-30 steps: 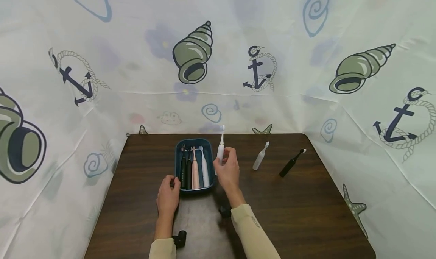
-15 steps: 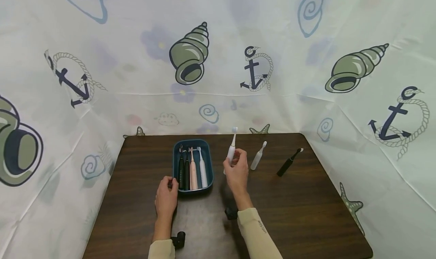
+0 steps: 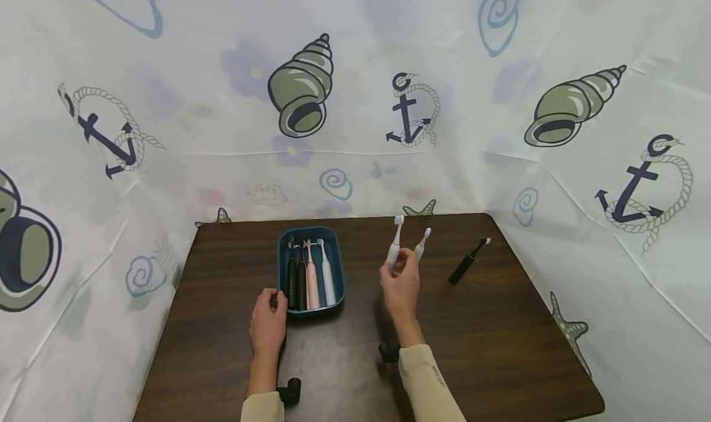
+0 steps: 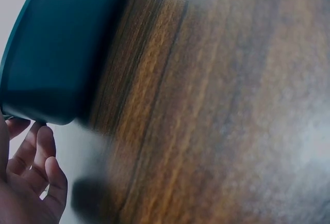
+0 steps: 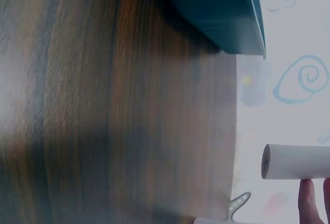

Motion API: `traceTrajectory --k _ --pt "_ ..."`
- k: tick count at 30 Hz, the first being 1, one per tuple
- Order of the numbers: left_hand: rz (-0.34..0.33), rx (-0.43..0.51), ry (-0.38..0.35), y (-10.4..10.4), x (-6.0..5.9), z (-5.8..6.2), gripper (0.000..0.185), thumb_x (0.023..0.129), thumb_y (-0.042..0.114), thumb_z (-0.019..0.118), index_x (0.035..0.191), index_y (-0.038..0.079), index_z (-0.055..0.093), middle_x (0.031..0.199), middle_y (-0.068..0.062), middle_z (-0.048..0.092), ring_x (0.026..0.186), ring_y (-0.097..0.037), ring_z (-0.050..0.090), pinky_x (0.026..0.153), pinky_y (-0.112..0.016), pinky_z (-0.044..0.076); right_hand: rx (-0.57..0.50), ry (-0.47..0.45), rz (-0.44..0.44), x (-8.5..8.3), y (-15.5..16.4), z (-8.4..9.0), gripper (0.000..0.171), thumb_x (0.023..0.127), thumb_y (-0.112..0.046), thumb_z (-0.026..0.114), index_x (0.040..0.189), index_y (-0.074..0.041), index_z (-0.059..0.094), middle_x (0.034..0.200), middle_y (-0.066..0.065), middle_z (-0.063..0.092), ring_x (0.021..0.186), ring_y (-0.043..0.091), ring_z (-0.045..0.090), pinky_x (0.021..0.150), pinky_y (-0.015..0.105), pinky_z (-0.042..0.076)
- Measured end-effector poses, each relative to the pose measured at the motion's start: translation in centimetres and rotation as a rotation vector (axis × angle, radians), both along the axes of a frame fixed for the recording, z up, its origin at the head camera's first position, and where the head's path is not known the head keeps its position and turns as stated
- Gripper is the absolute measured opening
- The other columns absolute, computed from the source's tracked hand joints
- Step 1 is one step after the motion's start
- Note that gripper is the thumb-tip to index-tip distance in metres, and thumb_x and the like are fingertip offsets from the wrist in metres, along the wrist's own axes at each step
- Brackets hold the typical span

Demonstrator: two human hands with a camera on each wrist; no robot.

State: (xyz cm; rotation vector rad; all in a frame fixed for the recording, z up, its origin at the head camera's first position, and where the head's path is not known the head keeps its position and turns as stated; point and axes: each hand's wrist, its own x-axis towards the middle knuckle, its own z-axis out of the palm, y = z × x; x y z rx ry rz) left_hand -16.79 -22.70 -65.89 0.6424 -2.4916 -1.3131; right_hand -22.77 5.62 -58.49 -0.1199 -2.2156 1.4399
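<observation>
A white electric toothbrush (image 3: 394, 251) is being pinched at its handle by the fingers (image 5: 308, 203) of the right hand (image 3: 402, 286); it is being held nearly upright, head uppermost, to the right of the blue tray (image 3: 311, 313). The tray's near left corner is apparently being touched by bent fingers of the left hand (image 3: 268, 323); whether it is also being pinched cannot be told.

Technique, as judged: handle to be gripped firmly but without squeezing, bristles left untouched. The base should be kept clear of the second white toothbrush (image 3: 420, 249) just beyond the hand, as a knock could set it rolling. If laid down, the brush is best lowered flat and released only once settled on the desk (image 3: 333, 372).

Further out, a black toothbrush (image 3: 465, 266) is being left untouched at the right.

Obscured: the second brush's lower handle is being hidden by the right hand. In the right wrist view, the held brush is being cut off by the frame edge, and a pale object (image 5: 211, 221) along the bottom cannot be identified.
</observation>
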Motion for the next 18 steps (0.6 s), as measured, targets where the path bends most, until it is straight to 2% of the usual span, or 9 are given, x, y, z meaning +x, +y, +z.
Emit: traceTrajectory --k 6,13,18 --pt "-0.005 0.015 -0.007 -0.1 0.3 0.2 0.035 0.113 0.043 0.051 0.128 0.015 0.066 0.124 -0.010 0.071 0.102 -0.032 0.068 0.084 -0.056 0.048 -0.009 0.024 -0.032 -0.1 1.2 -0.3 0.040 0.097 -0.005 0.073 0.133 -0.008 0.055 0.123 0.011 0.063 0.102 0.023 0.063 0.081 0.043 0.061" --pt "-0.004 0.025 -0.014 -0.1 0.2 0.1 0.037 0.113 0.045 0.050 0.129 0.016 0.066 0.126 -0.009 0.070 0.104 -0.032 0.068 0.086 -0.057 0.048 -0.030 0.066 -0.049 -0.2 2.3 -0.4 0.042 0.096 -0.003 0.073 0.135 -0.004 0.056 0.120 0.015 0.062 0.098 0.028 0.064 0.079 0.050 0.060" --pt "-0.004 0.021 0.001 -0.1 0.2 0.1 0.035 0.112 0.044 0.051 0.128 0.016 0.067 0.122 -0.009 0.071 0.101 -0.031 0.068 0.083 -0.055 0.048 -0.034 0.041 -0.091 -0.2 3.2 -0.9 0.044 0.096 -0.004 0.074 0.135 -0.006 0.056 0.119 0.014 0.063 0.101 0.022 0.064 0.080 0.034 0.059"
